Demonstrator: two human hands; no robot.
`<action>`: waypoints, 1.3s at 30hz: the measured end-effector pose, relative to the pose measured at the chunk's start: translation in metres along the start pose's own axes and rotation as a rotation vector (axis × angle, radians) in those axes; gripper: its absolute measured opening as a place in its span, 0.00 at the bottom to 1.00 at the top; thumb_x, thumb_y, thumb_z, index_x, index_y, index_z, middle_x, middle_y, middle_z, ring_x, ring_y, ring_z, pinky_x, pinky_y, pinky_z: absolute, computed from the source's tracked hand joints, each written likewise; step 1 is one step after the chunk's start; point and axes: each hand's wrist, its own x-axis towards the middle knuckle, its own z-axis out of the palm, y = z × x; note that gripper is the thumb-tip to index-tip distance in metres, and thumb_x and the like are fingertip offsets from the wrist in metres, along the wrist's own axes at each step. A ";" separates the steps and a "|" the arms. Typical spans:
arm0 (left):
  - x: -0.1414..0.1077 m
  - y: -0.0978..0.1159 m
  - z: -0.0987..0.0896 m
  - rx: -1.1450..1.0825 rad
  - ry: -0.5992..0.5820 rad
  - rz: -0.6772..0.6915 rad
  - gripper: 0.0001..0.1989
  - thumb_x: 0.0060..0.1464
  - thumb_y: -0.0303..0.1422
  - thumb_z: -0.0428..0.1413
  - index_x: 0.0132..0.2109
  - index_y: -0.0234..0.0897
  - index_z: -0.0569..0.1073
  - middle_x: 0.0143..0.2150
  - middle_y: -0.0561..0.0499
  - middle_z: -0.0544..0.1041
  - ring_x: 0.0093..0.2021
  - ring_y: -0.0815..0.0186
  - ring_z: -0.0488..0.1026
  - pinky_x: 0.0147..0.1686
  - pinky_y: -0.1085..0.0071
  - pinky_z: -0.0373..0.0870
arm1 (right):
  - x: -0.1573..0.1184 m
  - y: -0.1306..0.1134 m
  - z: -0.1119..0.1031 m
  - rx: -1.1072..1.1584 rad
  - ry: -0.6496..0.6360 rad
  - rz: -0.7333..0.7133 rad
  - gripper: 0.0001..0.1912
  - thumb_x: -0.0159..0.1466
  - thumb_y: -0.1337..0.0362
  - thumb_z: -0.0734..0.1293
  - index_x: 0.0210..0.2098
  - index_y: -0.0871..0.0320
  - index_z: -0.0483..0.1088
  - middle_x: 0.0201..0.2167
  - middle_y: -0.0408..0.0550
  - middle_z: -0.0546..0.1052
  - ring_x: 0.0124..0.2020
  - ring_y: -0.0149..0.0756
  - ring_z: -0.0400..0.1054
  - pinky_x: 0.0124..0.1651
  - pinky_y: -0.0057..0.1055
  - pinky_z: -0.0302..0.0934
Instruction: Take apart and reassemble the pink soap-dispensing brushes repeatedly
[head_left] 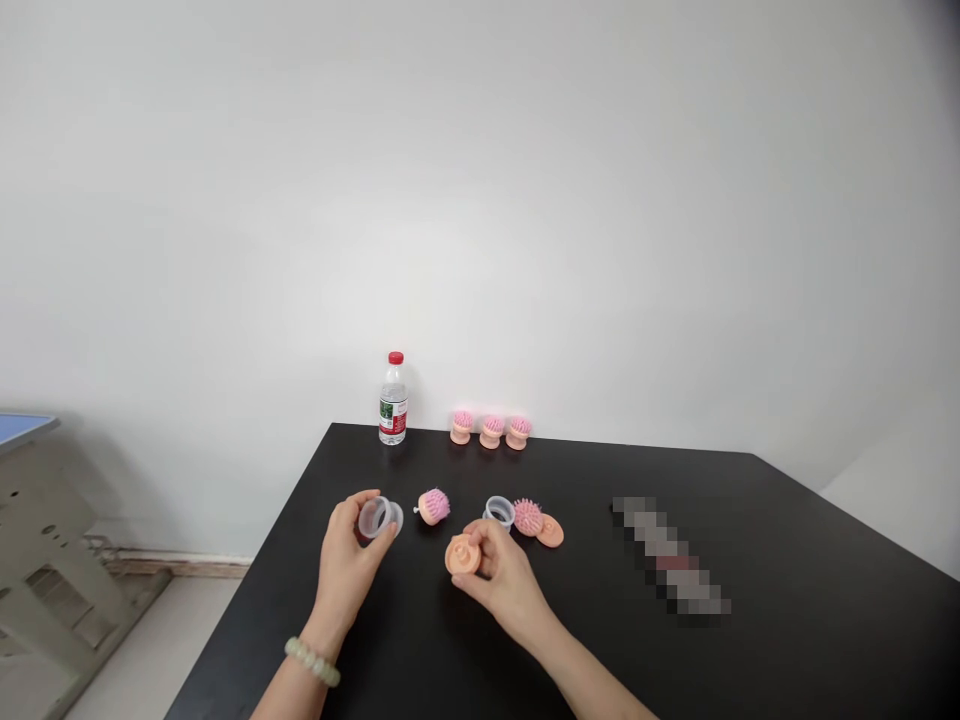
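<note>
The round peach plastic disc (pixel 463 555), with a raised centre, is in the right hand (pixel 506 580) — pinched at its edge between thumb and fingers, inboard of the palm, on the side towards the left hand (pixel 346 562). The left hand grasps a translucent plastic cup (pixel 377 518) with a flared rim, its thumb and fingers curled around the sides.

Between the hands and slightly beyond them, a pink-bristled brush head (pixel 433 507) with a peach base lies on its side, a small pale stem pointing towards the left hand. Just beyond the right hand's knuckles is a second clear ring-shaped cup (pixel 499 512), partly hidden by that hand. To the right of this cup lie a round pink bristle pad (pixel 528 518) and a flat peach disc (pixel 550 531), near each other.

Farther out, past both hands, three small pink-and-peach brushes (pixel 492 432) stand in a row by the white wall (pixel 480 250). A clear bottle with a red cap (pixel 393 412) stands upright beyond the left hand. Well to the right of the right hand, a blurred, pixelated long shape (pixel 671 560) lies on the black table (pixel 405 640) — too obscured to identify. A pale green beaded bracelet (pixel 312 662) circles the left wrist.
</note>
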 end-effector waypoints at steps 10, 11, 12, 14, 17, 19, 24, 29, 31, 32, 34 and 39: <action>0.004 -0.021 0.014 0.354 -0.174 0.122 0.20 0.50 0.29 0.54 0.52 0.33 0.72 0.49 0.41 0.77 0.51 0.49 0.70 0.52 0.52 0.68 | 0.017 0.025 0.018 -0.258 0.022 -0.052 0.17 0.48 0.75 0.74 0.25 0.54 0.62 0.43 0.49 0.76 0.47 0.48 0.71 0.52 0.43 0.64; 0.005 -0.023 0.016 0.369 -0.187 0.127 0.20 0.50 0.29 0.54 0.52 0.33 0.72 0.49 0.41 0.77 0.51 0.50 0.70 0.53 0.53 0.68 | 0.018 0.025 0.019 -0.271 0.015 -0.059 0.17 0.47 0.74 0.75 0.26 0.54 0.63 0.44 0.49 0.76 0.49 0.49 0.71 0.53 0.44 0.64; 0.005 -0.024 0.018 0.383 -0.200 0.131 0.20 0.50 0.28 0.54 0.52 0.33 0.72 0.49 0.41 0.77 0.51 0.50 0.70 0.53 0.53 0.68 | 0.019 0.025 0.019 -0.282 0.007 -0.065 0.17 0.47 0.74 0.76 0.27 0.55 0.65 0.45 0.50 0.76 0.50 0.49 0.70 0.55 0.44 0.63; 0.006 -0.026 0.022 0.408 -0.223 0.131 0.21 0.50 0.27 0.55 0.52 0.33 0.72 0.49 0.41 0.77 0.51 0.50 0.70 0.54 0.53 0.67 | 0.020 0.024 0.018 -0.306 -0.001 -0.070 0.17 0.47 0.72 0.77 0.31 0.55 0.68 0.48 0.51 0.75 0.54 0.51 0.68 0.58 0.46 0.62; 0.008 -0.029 0.026 0.430 -0.253 0.123 0.25 0.48 0.25 0.56 0.55 0.34 0.71 0.52 0.41 0.76 0.53 0.50 0.70 0.55 0.53 0.67 | 0.023 0.021 0.013 -0.335 -0.006 -0.063 0.18 0.52 0.69 0.74 0.42 0.55 0.71 0.54 0.54 0.72 0.58 0.52 0.65 0.58 0.47 0.63; 0.009 -0.030 0.027 0.435 -0.277 0.114 0.28 0.47 0.24 0.56 0.58 0.35 0.69 0.54 0.42 0.75 0.55 0.51 0.69 0.57 0.54 0.66 | 0.029 0.019 0.009 -0.346 -0.025 -0.059 0.26 0.55 0.68 0.72 0.54 0.54 0.68 0.59 0.55 0.68 0.62 0.51 0.62 0.59 0.47 0.63; 0.005 -0.028 0.023 0.449 -0.340 0.112 0.39 0.43 0.22 0.58 0.64 0.40 0.65 0.57 0.44 0.72 0.57 0.51 0.67 0.58 0.55 0.65 | 0.050 0.019 0.011 -0.358 -0.169 -0.067 0.50 0.48 0.66 0.78 0.67 0.50 0.57 0.67 0.54 0.60 0.67 0.54 0.54 0.64 0.50 0.57; 0.003 -0.024 0.021 0.475 -0.390 0.133 0.43 0.40 0.25 0.62 0.66 0.41 0.64 0.58 0.43 0.71 0.55 0.50 0.67 0.55 0.55 0.67 | 0.056 0.013 0.022 -0.367 -0.245 -0.070 0.51 0.48 0.67 0.79 0.67 0.52 0.58 0.61 0.53 0.66 0.62 0.49 0.61 0.65 0.46 0.57; 0.003 -0.023 0.021 0.491 -0.398 0.143 0.43 0.40 0.26 0.63 0.66 0.41 0.64 0.58 0.43 0.71 0.55 0.49 0.66 0.55 0.55 0.67 | 0.052 0.009 0.023 -0.379 -0.249 -0.070 0.51 0.48 0.68 0.79 0.67 0.53 0.58 0.61 0.53 0.65 0.63 0.47 0.60 0.66 0.42 0.55; 0.003 -0.022 0.021 0.498 -0.402 0.147 0.43 0.40 0.26 0.63 0.66 0.41 0.64 0.58 0.43 0.71 0.54 0.49 0.66 0.54 0.55 0.67 | 0.050 0.008 0.023 -0.388 -0.246 -0.068 0.51 0.48 0.68 0.79 0.68 0.54 0.57 0.62 0.53 0.64 0.64 0.46 0.59 0.66 0.41 0.55; 0.003 -0.021 0.022 0.512 -0.410 0.157 0.43 0.40 0.26 0.64 0.66 0.41 0.65 0.58 0.43 0.71 0.54 0.50 0.66 0.54 0.57 0.67 | 0.045 0.007 0.019 -0.414 -0.230 -0.053 0.53 0.47 0.68 0.80 0.68 0.55 0.57 0.64 0.54 0.63 0.65 0.48 0.57 0.67 0.42 0.53; 0.002 -0.019 0.022 0.544 -0.427 0.185 0.45 0.38 0.25 0.67 0.65 0.48 0.67 0.59 0.44 0.69 0.56 0.49 0.64 0.55 0.55 0.66 | 0.033 0.010 0.008 -0.477 -0.198 0.031 0.51 0.47 0.66 0.80 0.66 0.59 0.59 0.59 0.59 0.68 0.61 0.56 0.62 0.63 0.50 0.57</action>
